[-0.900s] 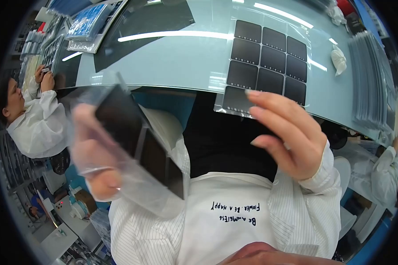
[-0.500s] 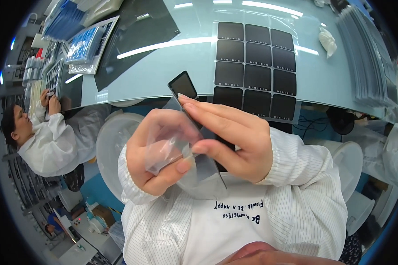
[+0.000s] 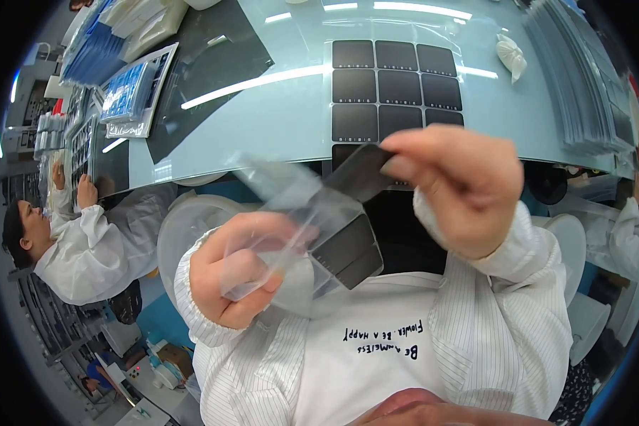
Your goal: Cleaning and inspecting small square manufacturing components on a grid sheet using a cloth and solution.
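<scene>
My left hand [image 3: 220, 270] is closed around a clear plastic film [image 3: 280, 181], which wraps over its fingers and is blurred at its upper end. Between thumb and forefinger, my right hand [image 3: 472, 188] pinches the corner of a thin dark rectangular sheet [image 3: 362, 174], tilted above the table's near edge. Just below it, a dark panel with a light dividing line [image 3: 348, 252] shows by the film, close to my left fingertips. Whether that panel lies inside the film or behind it, I cannot tell.
On the glass table [image 3: 291, 117] lies a sheet of dark rounded squares [image 3: 353, 85] in three columns. Stacked clear sleeves [image 3: 582, 92] stand at the right, near a crumpled white wad [image 3: 511, 57]. Blue packets [image 3: 129, 92] lie left. A co-worker [image 3: 96, 234] sits at far left.
My right hand has moved right and up, drawing the dark sheet away from my left hand. The left hand has shifted slightly down and left, and the lower dark panel has come into view.
</scene>
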`<state>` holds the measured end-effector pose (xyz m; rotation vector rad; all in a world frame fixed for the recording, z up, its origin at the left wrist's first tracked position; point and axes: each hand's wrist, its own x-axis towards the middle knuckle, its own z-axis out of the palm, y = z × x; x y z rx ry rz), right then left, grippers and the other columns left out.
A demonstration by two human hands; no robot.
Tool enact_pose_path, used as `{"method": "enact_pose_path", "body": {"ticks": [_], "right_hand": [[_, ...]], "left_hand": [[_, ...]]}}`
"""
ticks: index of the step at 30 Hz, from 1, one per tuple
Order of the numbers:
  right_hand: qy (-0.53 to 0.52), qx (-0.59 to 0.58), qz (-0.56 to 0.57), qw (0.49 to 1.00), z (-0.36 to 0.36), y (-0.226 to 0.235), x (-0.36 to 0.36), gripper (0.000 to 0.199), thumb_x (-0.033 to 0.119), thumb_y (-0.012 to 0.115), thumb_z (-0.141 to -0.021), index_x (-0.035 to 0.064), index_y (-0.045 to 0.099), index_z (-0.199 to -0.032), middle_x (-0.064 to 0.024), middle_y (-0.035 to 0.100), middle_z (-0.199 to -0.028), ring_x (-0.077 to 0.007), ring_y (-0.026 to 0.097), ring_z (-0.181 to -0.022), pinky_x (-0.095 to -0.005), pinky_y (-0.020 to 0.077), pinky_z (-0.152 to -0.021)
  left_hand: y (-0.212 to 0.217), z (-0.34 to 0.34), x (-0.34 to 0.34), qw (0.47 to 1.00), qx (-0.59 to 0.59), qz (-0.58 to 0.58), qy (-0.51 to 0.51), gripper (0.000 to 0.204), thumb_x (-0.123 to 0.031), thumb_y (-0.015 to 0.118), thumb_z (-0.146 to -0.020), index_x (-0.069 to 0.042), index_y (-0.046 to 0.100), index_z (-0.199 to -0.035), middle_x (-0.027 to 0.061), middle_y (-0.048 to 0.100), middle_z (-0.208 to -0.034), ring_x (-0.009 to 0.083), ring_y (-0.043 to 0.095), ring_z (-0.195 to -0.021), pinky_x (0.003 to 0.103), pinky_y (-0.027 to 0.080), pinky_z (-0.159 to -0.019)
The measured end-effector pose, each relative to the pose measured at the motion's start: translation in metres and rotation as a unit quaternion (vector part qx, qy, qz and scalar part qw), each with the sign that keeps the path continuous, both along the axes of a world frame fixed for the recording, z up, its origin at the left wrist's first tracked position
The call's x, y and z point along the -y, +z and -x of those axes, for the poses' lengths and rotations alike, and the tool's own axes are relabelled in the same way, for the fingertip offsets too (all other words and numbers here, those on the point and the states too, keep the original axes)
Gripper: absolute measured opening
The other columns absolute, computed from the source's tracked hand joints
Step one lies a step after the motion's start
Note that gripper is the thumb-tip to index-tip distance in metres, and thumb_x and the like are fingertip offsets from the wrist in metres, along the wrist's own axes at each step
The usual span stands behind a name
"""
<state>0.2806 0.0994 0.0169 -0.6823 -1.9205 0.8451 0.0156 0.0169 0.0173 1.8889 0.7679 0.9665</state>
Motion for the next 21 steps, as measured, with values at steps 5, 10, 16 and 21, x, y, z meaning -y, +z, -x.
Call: {"method": "enact_pose_path", "body": {"ticks": [5, 10, 16, 21], "right_hand": [[-0.307, -0.008, -0.122, 0.944, -0.089, -0.026, -0.104, 0.020, 0.006, 0.059, -0.092, -0.0014, 0.067, -0.108, -0.0085, 0.071, -0.090, -0.0158, 0.068, -0.080, -0.0244, 0.0539, -0.069], [-0.235, 0.278, -0.346, 0.865, -0.101, -0.073, -0.134, 0.022, 0.004, 0.062, -0.086, 0.0077, 0.069, -0.107, -0.0080, 0.071, -0.102, -0.0233, 0.069, -0.089, -0.0289, 0.0557, -0.077], [-0.216, 0.351, -0.325, 0.851, -0.095, -0.096, -0.136, 0.022, 0.009, 0.063, -0.085, 0.0092, 0.069, -0.107, -0.0058, 0.069, -0.107, -0.0223, 0.066, -0.097, -0.0304, 0.0545, -0.082], [-0.219, 0.345, -0.302, 0.861, -0.094, -0.096, -0.145, 0.022, 0.013, 0.062, -0.087, 0.0118, 0.070, -0.108, -0.0039, 0.069, -0.108, -0.0217, 0.066, -0.097, -0.0308, 0.0539, -0.082]], "left_hand": [[0.006, 0.016, 0.036, 0.969, 0.222, 0.073, 0.076, 0.010, -0.006, 0.052, -0.085, 0.000, 0.054, -0.078, 0.0355, 0.058, -0.103, 0.0357, 0.066, -0.082, 0.041, 0.055, -0.073], [0.013, 0.019, 0.045, 0.946, 0.224, 0.103, 0.213, 0.025, -0.020, 0.058, -0.086, 0.005, 0.058, -0.092, 0.0344, 0.061, -0.095, 0.0317, 0.066, -0.079, 0.037, 0.055, -0.070], [0.022, 0.012, 0.050, 0.940, 0.273, 0.138, 0.150, 0.025, -0.025, 0.047, -0.093, 0.000, 0.053, -0.095, 0.0223, 0.053, -0.103, 0.0283, 0.059, -0.079, 0.038, 0.050, -0.069], [0.013, 0.014, 0.050, 0.943, 0.257, 0.099, 0.189, 0.022, -0.025, 0.048, -0.093, -0.004, 0.054, -0.094, 0.0219, 0.054, -0.103, 0.0298, 0.061, -0.082, 0.039, 0.051, -0.069]]}}
